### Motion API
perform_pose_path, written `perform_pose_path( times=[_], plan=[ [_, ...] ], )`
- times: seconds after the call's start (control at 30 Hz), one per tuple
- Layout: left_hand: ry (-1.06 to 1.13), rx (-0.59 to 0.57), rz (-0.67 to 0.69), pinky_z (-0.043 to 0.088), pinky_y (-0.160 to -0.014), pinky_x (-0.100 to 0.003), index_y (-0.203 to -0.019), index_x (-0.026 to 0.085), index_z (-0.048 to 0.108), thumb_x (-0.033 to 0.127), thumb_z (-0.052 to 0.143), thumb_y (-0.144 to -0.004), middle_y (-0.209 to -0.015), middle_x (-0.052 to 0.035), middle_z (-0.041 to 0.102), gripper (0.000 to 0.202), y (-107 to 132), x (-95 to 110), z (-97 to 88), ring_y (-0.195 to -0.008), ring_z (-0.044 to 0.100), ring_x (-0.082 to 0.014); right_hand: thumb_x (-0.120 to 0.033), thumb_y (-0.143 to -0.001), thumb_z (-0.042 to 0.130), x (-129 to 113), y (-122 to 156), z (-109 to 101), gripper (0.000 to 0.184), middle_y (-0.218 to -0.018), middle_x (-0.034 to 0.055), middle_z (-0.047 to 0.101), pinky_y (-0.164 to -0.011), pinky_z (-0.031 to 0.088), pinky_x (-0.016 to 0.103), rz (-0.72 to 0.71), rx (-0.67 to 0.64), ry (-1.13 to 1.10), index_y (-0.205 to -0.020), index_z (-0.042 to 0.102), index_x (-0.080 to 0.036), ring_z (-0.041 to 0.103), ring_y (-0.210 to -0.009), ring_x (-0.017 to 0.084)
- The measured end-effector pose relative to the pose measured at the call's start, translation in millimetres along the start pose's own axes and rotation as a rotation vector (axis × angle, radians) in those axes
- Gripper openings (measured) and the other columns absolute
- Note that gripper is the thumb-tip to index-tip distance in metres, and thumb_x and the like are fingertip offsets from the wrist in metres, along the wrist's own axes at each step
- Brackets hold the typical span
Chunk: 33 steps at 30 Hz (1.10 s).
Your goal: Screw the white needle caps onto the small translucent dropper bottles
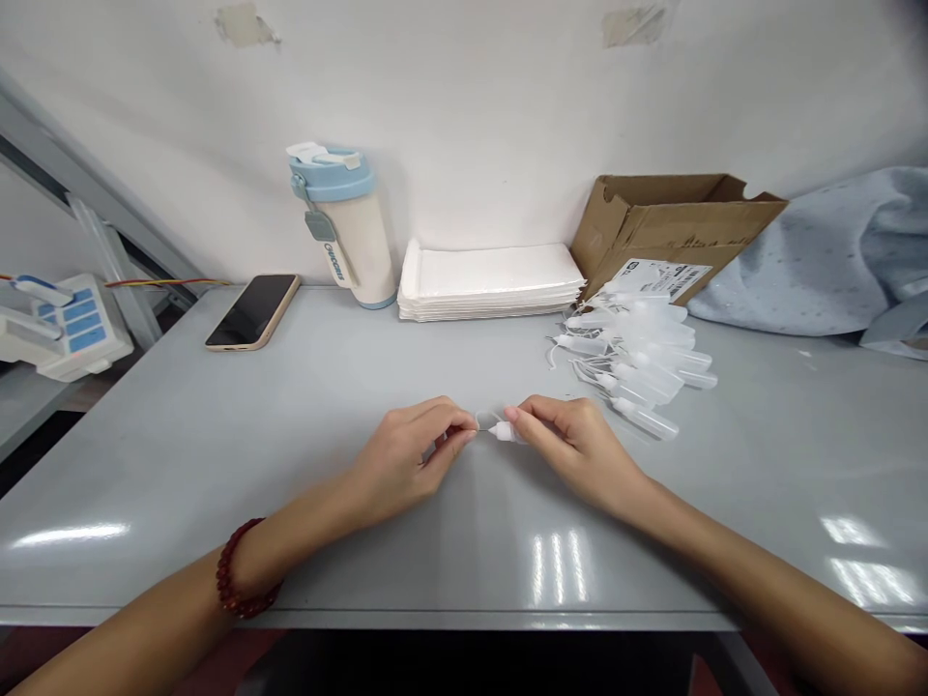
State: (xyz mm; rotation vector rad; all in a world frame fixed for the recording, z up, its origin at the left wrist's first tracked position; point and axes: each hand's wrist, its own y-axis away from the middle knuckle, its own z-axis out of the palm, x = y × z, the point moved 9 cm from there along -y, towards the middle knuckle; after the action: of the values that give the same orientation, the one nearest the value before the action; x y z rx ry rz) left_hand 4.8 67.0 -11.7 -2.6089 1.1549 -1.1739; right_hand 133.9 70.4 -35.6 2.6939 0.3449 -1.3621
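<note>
1. Phone (pixel 252 312): lies face up at the back left of the worktop (pixel 326 387).
2. Cup (pixel 355 227) with blue lid: stands upright near the wall, just beside a stack of white envelopes (pixel 493 275).
3. Cardboard box (pixel 674 227): stands open-topped behind the heap of bottles (pixel 645 353), with pale blue cloth (pixel 819 256) beside it.
4. Heap: sprawls just beyond the right hand (pixel 572 445), with the strands mostly toward the left.
5. Small bottle (pixel 505 432): sits between the hands at the middle of the worktop, body mostly covered by the right hand; cannot tell whether touching the surface.
6. Nozzle: points left, toward the left hand (pixel 417 449); long axis runs crosswise, roughly parallel to the front edge.
7. Right hand: pinches the small bottle behind its nozzle.
8. Left hand: pinches a thin pin (pixel 483 430) at the nozzle's tip, thumb against fingertips.
</note>
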Motion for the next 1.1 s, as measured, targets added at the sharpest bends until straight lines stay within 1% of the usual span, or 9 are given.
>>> perform_pose_path(
  times=[0.17,0.33,0.43,0.57,0.67,0.73,0.87,0.97,1.1],
  plan=[
    [-0.013,-0.007,0.022,0.043,-0.063,-0.021,-0.088,0.015,0.059,0.012,0.046,-0.09,-0.079,-0.0024,0.062,0.013,2,0,3.7,-0.067,0.054,-0.0103,-0.04,-0.091,0.042,0,1,3,0.041,-0.051,-0.0051,0.03,-0.048,0.022,0.025,0.003,0.006,0.016,-0.057,0.036,-0.019,0.028,-0.048,0.008],
    [-0.039,0.025,0.079,0.043,-0.063,-0.021,-0.089,0.014,0.058,0.01,0.046,-0.09,-0.078,-0.0025,0.061,0.013,4,2,5.8,-0.067,0.054,-0.0103,-0.039,-0.091,0.043,2,1,8,0.041,-0.051,-0.0057,0.029,-0.047,0.022,0.024,0.023,0.018,-0.03,-0.056,0.032,-0.019,0.028,-0.048,0.007],
    [-0.041,0.034,0.09,0.044,-0.064,-0.021,-0.09,0.014,0.058,0.01,0.046,-0.09,-0.079,-0.0024,0.061,0.013,5,2,7.3,-0.068,0.054,-0.0102,-0.04,-0.091,0.042,5,2,9,0.042,-0.051,-0.0059,0.028,-0.047,0.021,0.024,0.042,0.022,-0.057,-0.056,0.032,-0.019,0.027,-0.049,0.007],
    [-0.047,0.067,0.081,0.044,-0.063,-0.021,-0.09,0.013,0.06,0.009,0.048,-0.089,-0.078,-0.0026,0.062,0.012,4,2,2.6,-0.067,0.055,-0.0099,-0.042,-0.091,0.042,8,2,8,0.042,-0.052,-0.0058,0.03,-0.047,0.022,0.024,0.062,0.028,-0.097,-0.057,0.035,-0.019,0.028,-0.05,0.007],
    [-0.026,0.077,0.026,0.044,-0.062,-0.02,-0.087,0.013,0.062,0.011,0.053,-0.087,-0.077,-0.0021,0.064,0.009,0,1,-4.3,-0.066,0.056,-0.0096,-0.043,-0.091,0.043,6,1,5,0.041,-0.053,-0.0058,0.033,-0.048,0.024,0.023,0.047,0.033,-0.112,-0.058,0.04,-0.018,0.031,-0.05,0.007],
    [0.019,0.072,-0.043,0.045,-0.061,-0.019,-0.085,0.013,0.063,0.013,0.058,-0.085,-0.077,-0.0016,0.065,0.006,-3,-2,-8.8,-0.066,0.057,-0.0093,-0.043,-0.091,0.044,3,1,2,0.039,-0.054,-0.0055,0.037,-0.048,0.025,0.023,0.025,0.035,-0.112,-0.061,0.046,-0.017,0.033,-0.051,0.007],
    [0.138,0.001,-0.207,0.047,-0.063,-0.019,-0.084,0.015,0.066,0.019,0.06,-0.085,-0.079,-0.0005,0.068,0.007,-5,-11,-9.5,-0.069,0.06,-0.0098,-0.042,-0.09,0.047,-3,2,1,0.033,-0.06,-0.0035,0.051,-0.05,0.031,0.022,-0.003,0.022,-0.113,-0.073,0.059,-0.017,0.043,-0.054,0.008],
    [0.183,-0.03,-0.28,0.046,-0.062,-0.019,-0.083,0.017,0.067,0.022,0.058,-0.086,-0.078,0.0008,0.068,0.011,-4,-16,-8.8,-0.071,0.06,-0.0104,-0.041,-0.09,0.048,-5,3,-1,0.029,-0.066,-0.0021,0.057,-0.051,0.034,0.021,-0.016,0.032,-0.117,-0.08,0.062,-0.018,0.047,-0.058,0.009],
    [0.234,-0.047,-0.329,0.046,-0.063,-0.019,-0.083,0.017,0.067,0.024,0.06,-0.085,-0.078,0.0016,0.068,0.01,-3,-20,-7.0,-0.071,0.06,-0.0103,-0.039,-0.09,0.05,-9,3,-2,0.025,-0.069,-0.0019,0.059,-0.052,0.037,0.02,-0.048,0.047,-0.127,-0.083,0.061,-0.018,0.048,-0.059,0.009]
  ],
)
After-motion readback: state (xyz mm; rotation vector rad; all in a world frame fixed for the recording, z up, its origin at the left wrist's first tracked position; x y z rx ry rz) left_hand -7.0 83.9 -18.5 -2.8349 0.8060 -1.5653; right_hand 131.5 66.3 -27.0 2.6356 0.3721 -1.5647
